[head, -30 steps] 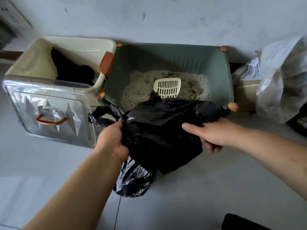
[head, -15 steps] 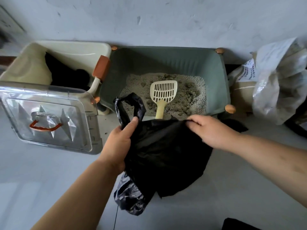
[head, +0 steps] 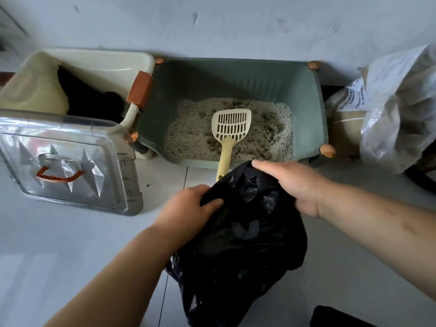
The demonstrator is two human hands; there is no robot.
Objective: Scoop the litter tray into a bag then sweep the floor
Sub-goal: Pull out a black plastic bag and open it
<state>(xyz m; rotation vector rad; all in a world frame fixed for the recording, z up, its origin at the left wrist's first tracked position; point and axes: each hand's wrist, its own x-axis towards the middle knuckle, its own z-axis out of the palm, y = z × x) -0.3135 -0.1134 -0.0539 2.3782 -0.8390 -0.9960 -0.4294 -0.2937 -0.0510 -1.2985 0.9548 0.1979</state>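
Observation:
A green litter tray [head: 304, 100] stands against the wall, holding grey litter [head: 191, 128] with dark clumps. A cream slotted scoop [head: 230, 128] lies in the litter, its handle sticking out over the tray's front edge. Just in front of the tray hangs a black plastic bag [head: 243, 256], its mouth spread between my hands. My left hand [head: 188, 213] grips the left rim of the bag with the thumb over the plastic. My right hand [head: 292, 185] holds the right rim, fingers curled over its edge. The bag's bottom reaches the floor.
A cream bin [head: 99, 69] with an orange handle stands left of the tray, something black inside. Its clear lid [head: 70, 161] lies on the floor in front. A clear sack with paper bags [head: 396, 109] stands at the right. A dark object [head: 335, 317] sits bottom right.
Both hands have pulled the bag back and down from the tray and spread its mouth. The scoop and its handle, covered by the bag before, are now in full view.

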